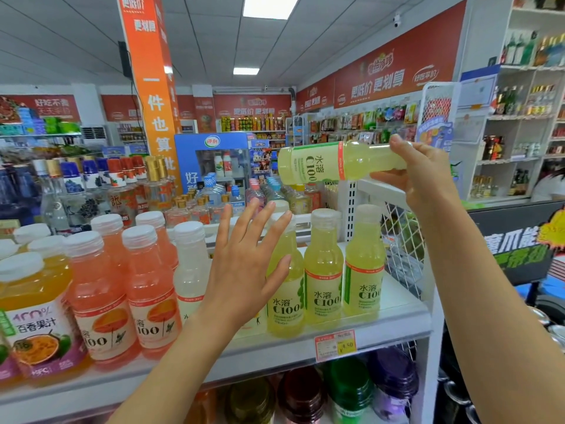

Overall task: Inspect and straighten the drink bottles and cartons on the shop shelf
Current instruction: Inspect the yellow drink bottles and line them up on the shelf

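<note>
The right hand (422, 175) is clamping the yellow bottle (330, 162) sideways high above the shelf (397, 319), the left hand (244, 270) is hovering open by the standing bottles (324, 270) on it, so turning it upright, label forward, is looking wisest.

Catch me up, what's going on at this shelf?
A person is checking drinks. The right hand grips a yellow C100 bottle, held sideways in the air above the shelf. The left hand is open, fingers spread, in front of the matching bottles standing upright on the shelf; contact unclear.
</note>
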